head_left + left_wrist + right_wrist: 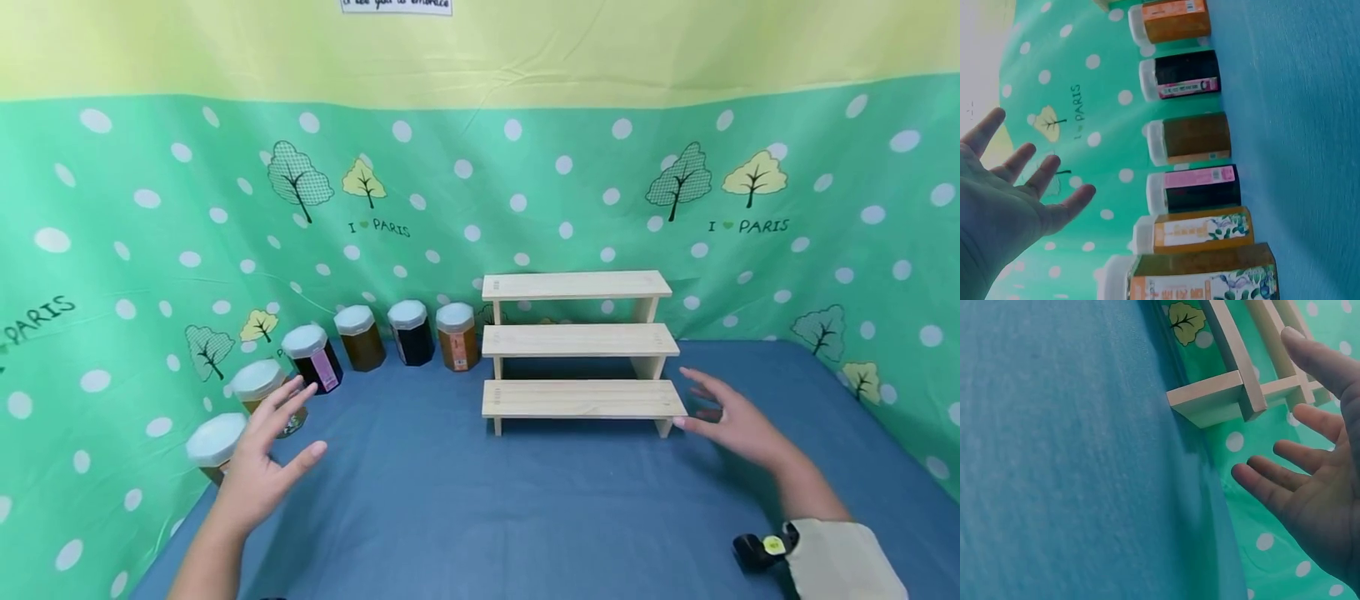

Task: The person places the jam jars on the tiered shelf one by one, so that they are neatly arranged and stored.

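Note:
My left hand [258, 467] hovers with spread fingers beside the near end of a row of white-lidded jars, holding nothing. Closest to it stand a jar [216, 442] at the left table edge and an amber jar [257, 382], partly hidden by the fingers. Farther along are a dark jar with a pink label [322, 367], a brown jar [362, 343], another dark jar [412, 337] and an orange-brown jar [458, 342]. At the right, my right hand [738, 421] is held out with nothing in it, near the lowest step of a three-tier wooden shelf [581, 400].
A blue cloth [450, 517] covers the table. Behind and at both sides hangs a green polka-dot curtain [420, 242] with tree prints. A black strap device [757, 550] sits on the right wrist by a pale sleeve [843, 558].

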`<state>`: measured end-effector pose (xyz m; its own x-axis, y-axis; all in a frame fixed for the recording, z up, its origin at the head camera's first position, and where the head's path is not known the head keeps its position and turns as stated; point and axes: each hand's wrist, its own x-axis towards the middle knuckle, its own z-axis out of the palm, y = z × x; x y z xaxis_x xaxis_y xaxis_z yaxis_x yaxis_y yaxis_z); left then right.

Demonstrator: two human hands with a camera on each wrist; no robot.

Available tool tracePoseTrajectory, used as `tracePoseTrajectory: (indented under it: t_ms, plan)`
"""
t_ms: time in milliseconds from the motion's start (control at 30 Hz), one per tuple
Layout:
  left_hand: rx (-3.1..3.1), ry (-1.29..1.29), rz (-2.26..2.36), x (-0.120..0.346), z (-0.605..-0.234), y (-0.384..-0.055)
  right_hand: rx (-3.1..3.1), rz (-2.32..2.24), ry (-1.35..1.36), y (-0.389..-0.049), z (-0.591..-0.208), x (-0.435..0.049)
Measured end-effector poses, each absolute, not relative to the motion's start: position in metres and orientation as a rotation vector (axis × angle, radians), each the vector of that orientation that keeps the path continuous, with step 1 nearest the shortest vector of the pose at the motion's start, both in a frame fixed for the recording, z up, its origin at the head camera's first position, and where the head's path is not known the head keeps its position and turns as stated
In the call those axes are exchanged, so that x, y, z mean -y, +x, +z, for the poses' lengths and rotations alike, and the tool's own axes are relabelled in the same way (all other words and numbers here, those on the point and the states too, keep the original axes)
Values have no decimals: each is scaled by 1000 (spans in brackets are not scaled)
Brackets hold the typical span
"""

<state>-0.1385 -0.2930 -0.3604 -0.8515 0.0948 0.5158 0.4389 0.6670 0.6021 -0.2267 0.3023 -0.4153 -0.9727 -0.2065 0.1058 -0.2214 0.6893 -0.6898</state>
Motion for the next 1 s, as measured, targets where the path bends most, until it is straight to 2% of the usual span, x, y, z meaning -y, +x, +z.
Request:
tracePoseTrajectory:
  t_ms: [300,533,700,1000]
  plan:
    - [2273,-417,-1079,308,-360,-130,2862,1224,244,-233,-424,-300]
    - [2096,-450,-1276,325,-359,-126,2815,1301,233,-237,-428,-300]
    - [1947,-373,-1495,334,-358,-124,2796,1362,222,-238,-429,-300]
    - [1855,-178,-1600,345,-357,-121,2767,1444,258,-239,-428,-301]
